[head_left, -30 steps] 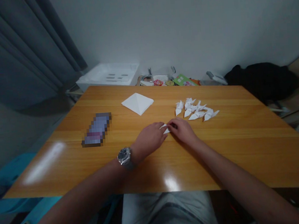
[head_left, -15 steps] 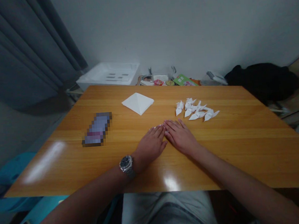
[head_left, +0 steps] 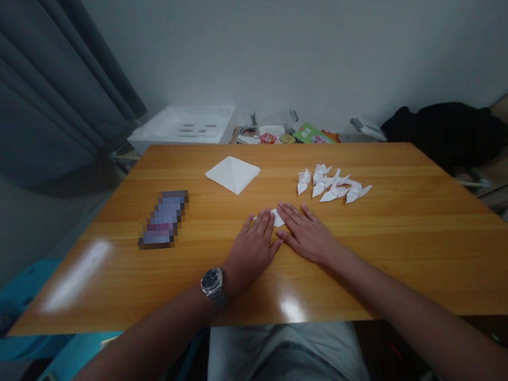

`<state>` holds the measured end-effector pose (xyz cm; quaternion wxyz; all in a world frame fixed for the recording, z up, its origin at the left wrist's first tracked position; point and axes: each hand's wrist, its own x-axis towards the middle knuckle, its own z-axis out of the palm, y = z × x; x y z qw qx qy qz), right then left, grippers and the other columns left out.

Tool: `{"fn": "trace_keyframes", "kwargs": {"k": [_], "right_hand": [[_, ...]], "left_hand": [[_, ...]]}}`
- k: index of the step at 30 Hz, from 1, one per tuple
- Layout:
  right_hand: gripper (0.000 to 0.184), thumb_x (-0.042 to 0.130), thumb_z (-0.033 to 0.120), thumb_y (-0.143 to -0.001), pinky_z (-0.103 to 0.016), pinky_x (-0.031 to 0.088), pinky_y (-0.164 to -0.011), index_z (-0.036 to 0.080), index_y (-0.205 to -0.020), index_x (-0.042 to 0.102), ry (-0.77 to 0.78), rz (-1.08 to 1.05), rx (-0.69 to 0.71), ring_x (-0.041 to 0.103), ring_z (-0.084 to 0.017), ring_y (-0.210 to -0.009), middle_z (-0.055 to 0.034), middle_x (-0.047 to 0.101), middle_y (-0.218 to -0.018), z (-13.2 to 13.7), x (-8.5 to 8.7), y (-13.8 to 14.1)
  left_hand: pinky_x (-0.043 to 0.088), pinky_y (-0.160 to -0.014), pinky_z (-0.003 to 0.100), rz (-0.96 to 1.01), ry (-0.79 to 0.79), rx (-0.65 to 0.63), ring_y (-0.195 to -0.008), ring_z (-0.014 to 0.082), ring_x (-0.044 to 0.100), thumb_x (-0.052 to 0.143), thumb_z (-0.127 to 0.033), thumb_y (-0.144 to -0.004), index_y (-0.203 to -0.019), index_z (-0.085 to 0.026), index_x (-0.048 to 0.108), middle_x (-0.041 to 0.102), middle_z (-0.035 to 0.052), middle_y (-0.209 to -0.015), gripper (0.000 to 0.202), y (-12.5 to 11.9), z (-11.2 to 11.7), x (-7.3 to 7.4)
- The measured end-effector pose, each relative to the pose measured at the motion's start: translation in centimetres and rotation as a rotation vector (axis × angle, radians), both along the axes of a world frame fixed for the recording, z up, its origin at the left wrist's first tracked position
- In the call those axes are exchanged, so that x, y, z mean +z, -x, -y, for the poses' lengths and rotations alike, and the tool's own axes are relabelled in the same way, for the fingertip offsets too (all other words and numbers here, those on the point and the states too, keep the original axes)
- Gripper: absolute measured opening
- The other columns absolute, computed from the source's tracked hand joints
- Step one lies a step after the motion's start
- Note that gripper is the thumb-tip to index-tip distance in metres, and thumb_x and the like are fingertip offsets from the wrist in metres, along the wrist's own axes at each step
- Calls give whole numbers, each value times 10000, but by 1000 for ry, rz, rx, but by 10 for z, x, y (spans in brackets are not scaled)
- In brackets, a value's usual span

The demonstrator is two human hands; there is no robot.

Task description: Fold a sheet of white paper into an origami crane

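Note:
A small piece of folded white paper lies flat on the wooden table, mostly covered by my hands. My left hand, with a metal watch on its wrist, presses on the paper's left part with fingers stretched out. On its right side rests my right hand, palm down, fingers extended. Only a bit of the paper shows between the two hands. Beyond them to the right stand several white paper cranes. Farther back to the left is a larger white folded paper diamond.
A pixelated phone-like object lies on the table's left. Behind the far edge are a white plastic tray and a green packet among clutter. Dark cloth is heaped at the back right, and a grey curtain hangs at left.
My hands have moved slightly apart at the fingertips, the left one a little leftward. White paper now shows between them. The cranes and the paper diamond stay in place.

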<state>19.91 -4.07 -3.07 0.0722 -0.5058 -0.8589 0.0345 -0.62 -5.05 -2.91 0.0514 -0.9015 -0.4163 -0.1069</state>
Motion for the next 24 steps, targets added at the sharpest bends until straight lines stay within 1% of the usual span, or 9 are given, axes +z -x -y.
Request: {"fn": "trace_keyframes", "kwargs": {"k": [4,7,11,15,20,24], "right_hand": [[674,249,533,-1073,-538,154,-1281,143,-1622,275,6,11,-12,235,-234,-1570,-97,256,-1684,0,0,0],[664,245,536,-1074,-548,159,-1278,166,-1624,273,13,26,-25,228,-239,-1571,-75,251,-1685,1,2,-4],[649,258,539,-1070,-563,172,-1270,223,-1636,240,14,40,-43,230,-250,-1570,-54,251,-1687,3,2,-16],[647,265,526,-1068,-574,211,-1257,251,-1648,187,14,47,-54,255,-261,-1562,-59,269,-1682,8,1,-31],[662,272,522,-1067,-544,246,-1251,217,-1649,194,5,42,-81,271,-257,-1557,-84,289,-1676,14,0,-42],[680,272,513,-1068,-496,270,-1251,126,-1627,265,-10,5,-116,295,-254,-1549,-137,317,-1661,17,4,-45]], "left_hand": [[305,-1244,495,2,23,25,-1498,331,378,387,-473,-1063,-1524,-50,437,409,200,-1599,627,4,1,3],[301,-1247,486,5,31,26,-1496,326,383,385,-473,-1063,-1532,-45,422,403,200,-1603,636,5,1,3],[271,-1267,463,26,33,17,-1513,296,359,360,-477,-1069,-1535,-23,405,409,196,-1600,653,4,2,2],[271,-1268,464,29,41,11,-1516,281,357,352,-479,-1071,-1535,-33,408,407,187,-1603,646,4,2,4],[276,-1266,462,27,49,22,-1513,268,363,343,-483,-1071,-1546,-55,397,390,171,-1617,641,4,2,5],[255,-1273,461,33,47,22,-1514,265,361,345,-484,-1070,-1549,-72,397,385,166,-1621,634,4,2,4]]}}
